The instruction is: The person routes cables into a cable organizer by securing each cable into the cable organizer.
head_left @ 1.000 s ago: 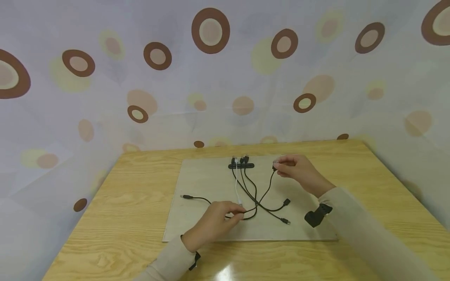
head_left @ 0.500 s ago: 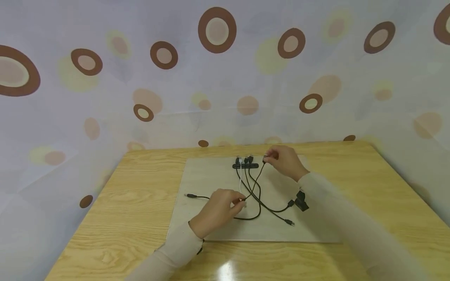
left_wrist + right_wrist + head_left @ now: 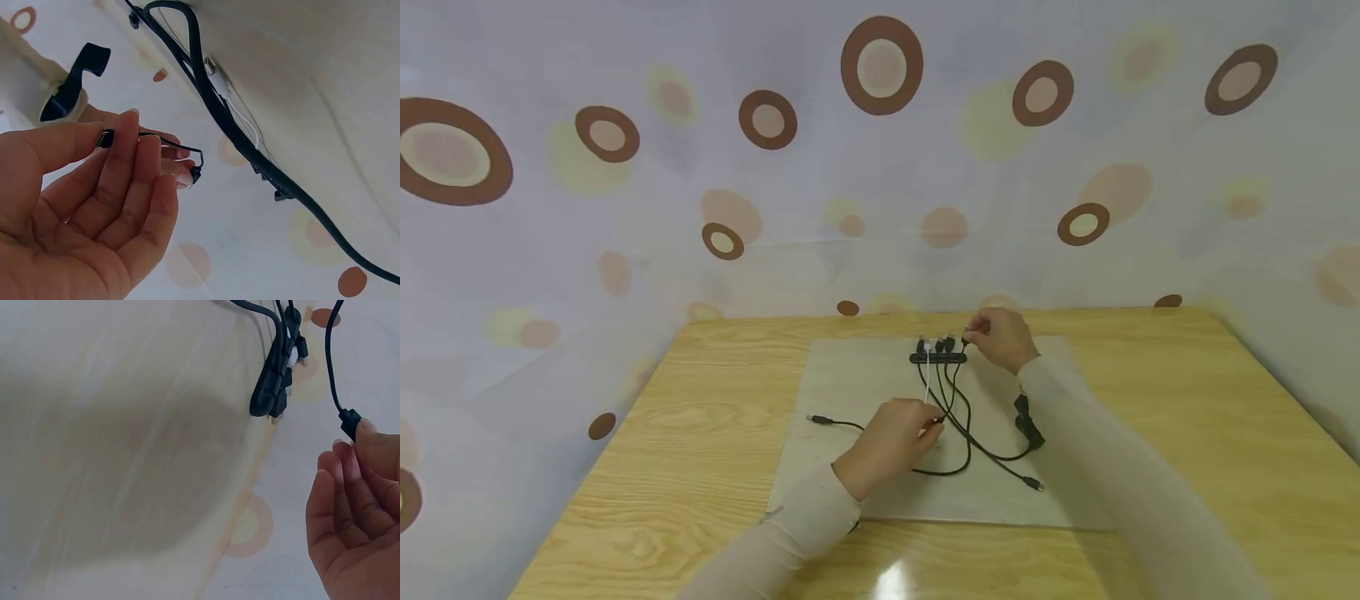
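Observation:
My right hand (image 3: 1003,337) pinches the black plug (image 3: 350,423) of a short black cable (image 3: 330,362) between thumb and fingers, at the right end of the black cable holder (image 3: 937,358). Near the middle of the board, my left hand (image 3: 891,442) pinches the same cable's other connector (image 3: 105,138) between thumb and index finger. The cable runs between both hands, over the other cords. Several black cables and one white cable (image 3: 927,385) sit in the holder, their plugs sticking out behind it. In the right wrist view, the held plug is apart from the holder.
A pale board (image 3: 842,375) lies on the wooden table (image 3: 700,392) under the cables. One loose black connector (image 3: 822,419) lies at left, another (image 3: 1033,483) at front right. A patterned cloth (image 3: 880,183) stands behind the table.
My right hand has brought the plug leftward to the holder's right end. My left hand has moved forward with the other connector, raising it over the cords.

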Motion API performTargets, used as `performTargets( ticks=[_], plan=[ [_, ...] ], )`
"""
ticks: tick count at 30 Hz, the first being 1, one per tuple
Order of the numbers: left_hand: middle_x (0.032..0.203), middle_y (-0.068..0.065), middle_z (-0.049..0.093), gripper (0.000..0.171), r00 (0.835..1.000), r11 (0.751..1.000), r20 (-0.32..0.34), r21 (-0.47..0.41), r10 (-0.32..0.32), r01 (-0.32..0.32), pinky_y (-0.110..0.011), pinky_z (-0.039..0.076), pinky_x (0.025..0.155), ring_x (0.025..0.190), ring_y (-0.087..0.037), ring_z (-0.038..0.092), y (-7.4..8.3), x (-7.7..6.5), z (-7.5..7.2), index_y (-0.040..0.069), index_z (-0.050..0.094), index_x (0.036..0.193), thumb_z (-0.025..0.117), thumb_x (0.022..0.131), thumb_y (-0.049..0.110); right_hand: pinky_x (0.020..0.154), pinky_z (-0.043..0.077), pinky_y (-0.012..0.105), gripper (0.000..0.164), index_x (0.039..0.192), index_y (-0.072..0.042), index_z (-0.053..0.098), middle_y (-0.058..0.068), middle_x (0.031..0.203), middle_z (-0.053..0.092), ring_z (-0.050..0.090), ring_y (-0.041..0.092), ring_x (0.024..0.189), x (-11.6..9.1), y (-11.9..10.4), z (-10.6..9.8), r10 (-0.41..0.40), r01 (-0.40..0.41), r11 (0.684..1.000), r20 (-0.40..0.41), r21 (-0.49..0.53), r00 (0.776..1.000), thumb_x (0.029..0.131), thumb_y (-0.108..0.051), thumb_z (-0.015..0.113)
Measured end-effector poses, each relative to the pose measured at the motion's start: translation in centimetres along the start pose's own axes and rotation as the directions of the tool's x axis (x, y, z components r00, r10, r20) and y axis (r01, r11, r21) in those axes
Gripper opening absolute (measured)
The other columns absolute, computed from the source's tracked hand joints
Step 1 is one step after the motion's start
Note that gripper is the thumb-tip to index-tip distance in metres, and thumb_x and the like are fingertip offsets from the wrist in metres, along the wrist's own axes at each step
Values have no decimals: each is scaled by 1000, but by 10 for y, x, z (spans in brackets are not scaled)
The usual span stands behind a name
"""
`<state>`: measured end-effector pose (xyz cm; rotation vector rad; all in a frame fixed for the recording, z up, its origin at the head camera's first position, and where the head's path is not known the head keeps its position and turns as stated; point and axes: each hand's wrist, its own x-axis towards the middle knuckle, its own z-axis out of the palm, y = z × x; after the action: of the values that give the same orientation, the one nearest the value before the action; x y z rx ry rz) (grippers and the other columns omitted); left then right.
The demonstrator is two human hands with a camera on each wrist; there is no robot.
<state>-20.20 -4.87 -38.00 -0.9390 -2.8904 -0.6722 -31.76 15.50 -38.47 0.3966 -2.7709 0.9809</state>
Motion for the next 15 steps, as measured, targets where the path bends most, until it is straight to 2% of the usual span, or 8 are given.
performTargets(
  ticks=[4, 7, 15],
  plan=[
    [78, 2, 69, 12, 1000, 999, 1, 49, 23, -23, -13, 43, 57, 64, -2, 55, 3, 6, 4, 7, 73, 92, 63, 93, 13, 74, 49, 49, 14, 94, 1, 68, 16, 87, 68, 63, 31, 80, 1, 0, 2, 50, -50, 998, 22, -23, 998, 92, -12, 64],
    [68, 5, 63, 12, 999, 998, 6, 57, 34, -35, -14, 37, 52, 57, -2, 46, 2, 10, 8, 8, 71, 83, 63, 93, 12, 72, 49, 48, 14, 93, 1, 68, 16, 85, 67, 62, 30, 78, 1, 0, 2, 70, -69, 997, 27, -39, 997, 92, -12, 64],
    [62, 7, 55, 16, 998, 996, 35, 74, 56, -58, -15, 35, 51, 55, -3, 44, 1, 17, 13, 10, 68, 77, 63, 93, 11, 74, 51, 47, 17, 96, 2, 69, 17, 90, 68, 63, 31, 81, 9, 3, 14, 91, -90, 994, 25, -62, 995, 92, -15, 65]
  ],
)
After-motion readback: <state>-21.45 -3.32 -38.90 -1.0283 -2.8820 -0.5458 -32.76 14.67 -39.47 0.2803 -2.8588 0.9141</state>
